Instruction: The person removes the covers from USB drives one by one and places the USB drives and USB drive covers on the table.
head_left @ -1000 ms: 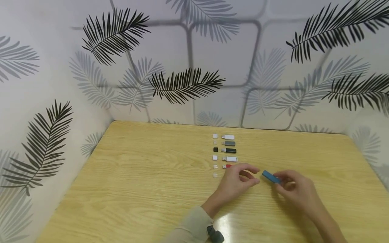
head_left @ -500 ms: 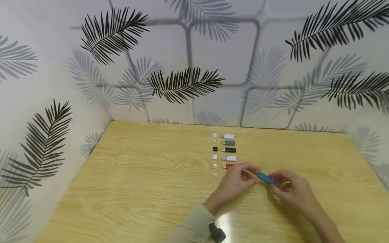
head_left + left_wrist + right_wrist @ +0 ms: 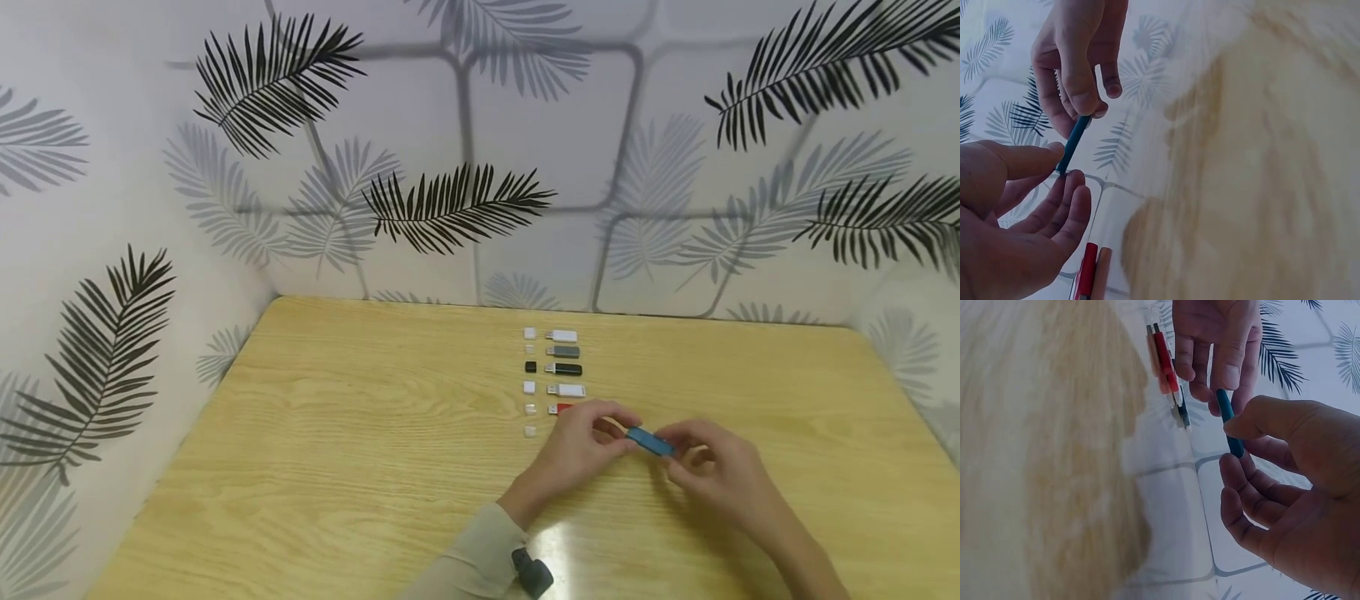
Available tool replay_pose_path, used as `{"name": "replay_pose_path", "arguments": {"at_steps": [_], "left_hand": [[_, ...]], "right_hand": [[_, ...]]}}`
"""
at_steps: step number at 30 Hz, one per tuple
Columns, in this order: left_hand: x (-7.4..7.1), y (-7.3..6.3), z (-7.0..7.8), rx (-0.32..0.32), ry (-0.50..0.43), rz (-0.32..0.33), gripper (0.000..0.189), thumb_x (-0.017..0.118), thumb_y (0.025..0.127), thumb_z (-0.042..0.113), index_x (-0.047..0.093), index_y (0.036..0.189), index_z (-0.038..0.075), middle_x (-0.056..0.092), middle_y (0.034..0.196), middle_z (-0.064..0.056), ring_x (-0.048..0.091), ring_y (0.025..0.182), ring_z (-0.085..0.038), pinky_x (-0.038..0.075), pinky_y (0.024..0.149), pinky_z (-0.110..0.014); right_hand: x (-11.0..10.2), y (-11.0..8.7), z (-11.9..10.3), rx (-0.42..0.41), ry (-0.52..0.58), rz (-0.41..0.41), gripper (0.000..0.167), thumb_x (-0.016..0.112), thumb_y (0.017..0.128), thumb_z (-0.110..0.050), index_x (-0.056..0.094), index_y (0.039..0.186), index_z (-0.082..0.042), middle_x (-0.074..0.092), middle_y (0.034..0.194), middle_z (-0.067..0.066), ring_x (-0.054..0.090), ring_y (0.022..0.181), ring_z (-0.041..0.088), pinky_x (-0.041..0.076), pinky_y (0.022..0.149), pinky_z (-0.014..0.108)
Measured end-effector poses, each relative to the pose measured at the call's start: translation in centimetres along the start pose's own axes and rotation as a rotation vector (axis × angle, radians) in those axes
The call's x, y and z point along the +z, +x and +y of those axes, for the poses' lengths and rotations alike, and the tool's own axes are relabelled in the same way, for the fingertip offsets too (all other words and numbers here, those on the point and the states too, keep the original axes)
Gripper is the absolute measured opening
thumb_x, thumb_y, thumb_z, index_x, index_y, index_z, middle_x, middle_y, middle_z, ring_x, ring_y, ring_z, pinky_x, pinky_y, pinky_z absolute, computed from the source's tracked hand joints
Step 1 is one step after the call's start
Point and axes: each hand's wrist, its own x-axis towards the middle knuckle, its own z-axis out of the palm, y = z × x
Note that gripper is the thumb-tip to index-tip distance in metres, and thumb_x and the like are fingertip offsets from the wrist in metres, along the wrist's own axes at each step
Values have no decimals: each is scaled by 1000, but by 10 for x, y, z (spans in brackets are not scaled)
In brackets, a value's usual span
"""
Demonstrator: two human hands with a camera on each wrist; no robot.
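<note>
A blue USB stick (image 3: 649, 442) is held above the table between both hands. My right hand (image 3: 723, 467) pinches its right end between thumb and fingers. At the other end, my left hand (image 3: 581, 450) has its thumb and fingertips closed on the stick. The left wrist view shows the blue stick (image 3: 1072, 145) bridging the two hands; no metal plug is visible on it. Just beyond the left hand lies a red USB stick (image 3: 562, 409), partly hidden by that hand.
Farther back, white (image 3: 566, 390), black (image 3: 564, 369), grey (image 3: 563, 352) and another white USB stick (image 3: 562, 336) lie in a column. Left of them runs a column of small caps, including a black cap (image 3: 530, 367). A patterned wall borders the wooden table (image 3: 337, 433).
My right hand has carried the blue USB stick leftward to the left hand. The left fingers, apart from it a second ago, now grip its left end.
</note>
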Motion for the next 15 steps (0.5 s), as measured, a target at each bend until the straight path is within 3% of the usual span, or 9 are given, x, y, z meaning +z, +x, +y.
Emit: {"name": "replay_pose_path", "arguments": {"at_steps": [15], "left_hand": [[-19,-11,2,35,16,-61,14,77,90,-1,76,104,1,73,101,-1,68,84,-2,58,77,-21]], "right_hand": [[7,9,-18,-89,63,-31,37,83,76,12,72,102,-13,69,96,-6,66,82,8,58,65,26]]}}
